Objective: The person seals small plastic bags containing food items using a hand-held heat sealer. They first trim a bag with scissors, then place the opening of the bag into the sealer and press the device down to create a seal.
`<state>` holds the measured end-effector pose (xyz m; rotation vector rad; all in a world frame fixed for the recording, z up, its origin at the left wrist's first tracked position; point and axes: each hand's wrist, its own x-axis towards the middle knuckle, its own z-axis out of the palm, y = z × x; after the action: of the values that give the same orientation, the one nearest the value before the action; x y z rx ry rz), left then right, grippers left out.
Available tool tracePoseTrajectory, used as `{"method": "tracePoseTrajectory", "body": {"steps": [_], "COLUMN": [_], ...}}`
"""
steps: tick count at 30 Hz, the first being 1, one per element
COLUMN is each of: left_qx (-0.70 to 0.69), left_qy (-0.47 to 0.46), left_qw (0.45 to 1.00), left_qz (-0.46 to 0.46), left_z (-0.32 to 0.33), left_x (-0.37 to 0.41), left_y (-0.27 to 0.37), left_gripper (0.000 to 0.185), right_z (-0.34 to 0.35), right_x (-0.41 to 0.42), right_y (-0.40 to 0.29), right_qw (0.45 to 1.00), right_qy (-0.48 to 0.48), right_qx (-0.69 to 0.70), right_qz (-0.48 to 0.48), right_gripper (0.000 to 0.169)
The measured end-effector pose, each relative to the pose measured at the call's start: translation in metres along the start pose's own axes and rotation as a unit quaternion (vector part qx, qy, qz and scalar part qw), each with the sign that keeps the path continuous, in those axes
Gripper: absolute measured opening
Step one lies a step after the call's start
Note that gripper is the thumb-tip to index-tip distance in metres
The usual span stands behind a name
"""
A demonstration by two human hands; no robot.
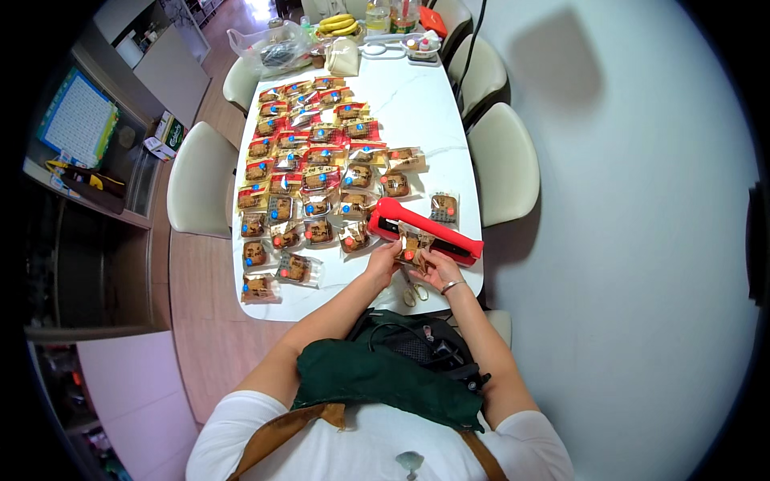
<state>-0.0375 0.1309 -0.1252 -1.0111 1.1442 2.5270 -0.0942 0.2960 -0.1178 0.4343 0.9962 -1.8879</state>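
Both my hands hold a clear-wrapped pastry (pixel 412 248) at the front of a red bag sealer (pixel 430 225). My left hand (pixel 383 263) grips the left side of the wrapper, while my right hand (pixel 441 270) has its fingers on the right side. The sealer lies slantwise on the white marbled table (pixel 409 108), partly hidden behind the pastry. Just below my hands are scissors (pixel 414 293) with gold-coloured handles. Another wrapped pastry (pixel 444 207) lies beyond the sealer. To the left, several packaged pastries (pixel 319 155) stand in rough rows, many with red-and-yellow wrappers and blue stickers.
At the table's far end are a plastic bag (pixel 277 51), bananas (pixel 338 25), large bottles (pixel 378 18) and a small basket (pixel 420 45). Pale chairs (pixel 201 180) flank the table on both sides. A wall (pixel 631 210) rises to the right.
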Motion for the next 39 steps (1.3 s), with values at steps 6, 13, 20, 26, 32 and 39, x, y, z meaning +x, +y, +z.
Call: {"method": "tracePoseTrajectory", "body": {"steps": [6, 13, 20, 26, 32, 39], "left_qx": [0.004, 0.004, 0.032, 0.019, -0.015, -0.032], "left_qy": [0.004, 0.010, 0.024, 0.033, 0.013, 0.008], "left_qw": [1.000, 1.000, 0.999, 0.999, 0.999, 0.998], "left_qz": [-0.001, 0.003, 0.021, 0.001, -0.028, -0.050], "left_z": [0.001, 0.000, -0.001, -0.002, -0.011, -0.008], "left_x": [0.001, 0.003, 0.003, 0.009, 0.016, 0.010], "left_y": [0.001, 0.002, 0.000, -0.001, -0.007, -0.004], "left_gripper": [0.026, 0.026, 0.028, 0.024, 0.023, 0.025], "right_z": [-0.001, -0.001, 0.000, 0.001, 0.004, 0.001], "right_x": [0.000, 0.001, 0.001, 0.000, -0.003, 0.001], "right_y": [0.000, -0.002, -0.001, -0.002, 0.001, 0.001], "right_qw": [1.000, 1.000, 1.000, 1.000, 0.999, 0.995], "right_qy": [-0.002, -0.007, -0.017, -0.009, 0.022, 0.027], "right_qx": [0.004, 0.005, 0.013, 0.008, -0.022, -0.073], "right_qz": [-0.003, 0.002, 0.006, 0.002, -0.020, -0.063], "right_gripper": [0.024, 0.023, 0.024, 0.024, 0.024, 0.027]}}
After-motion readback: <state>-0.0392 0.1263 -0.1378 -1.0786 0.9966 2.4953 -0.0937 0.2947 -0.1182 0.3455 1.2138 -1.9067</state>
